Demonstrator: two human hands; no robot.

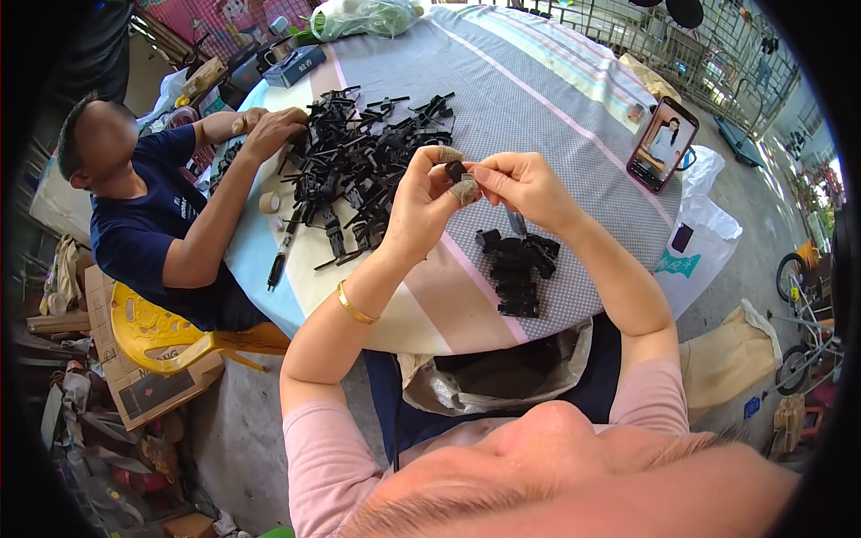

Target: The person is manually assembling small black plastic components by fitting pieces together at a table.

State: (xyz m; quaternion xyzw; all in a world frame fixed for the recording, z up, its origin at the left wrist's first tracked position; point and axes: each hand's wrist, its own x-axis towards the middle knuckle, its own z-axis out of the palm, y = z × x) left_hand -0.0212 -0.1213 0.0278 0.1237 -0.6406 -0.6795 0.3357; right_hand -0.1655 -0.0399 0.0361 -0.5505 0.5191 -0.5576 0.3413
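My left hand (pixel 414 208), with tan wraps on its thumb and a finger, pinches a small black plastic part (pixel 456 169) above the table. Thumb and fingers of my right hand (pixel 529 186) are closed at the right side of that same part; the exact contact is partly hidden. Below the right hand shows a greyish, blade-like piece (pixel 516 222), its upper end hidden. A small pile of black plastic pieces (pixel 517 282) lies near the table edge under my right forearm. Left of my hands spreads a large heap of black plastic pieces with straps (pixel 359 166).
Across the heap, a seated person's hands (pixel 269 133) work at its left edge. A tape roll (pixel 268 203) and black pen-like tool (pixel 282 255) lie nearby. A phone (pixel 663 143) stands at the right edge beside white plastic bags (pixel 704 215). An open sack (pixel 493 381) hangs below the near edge.
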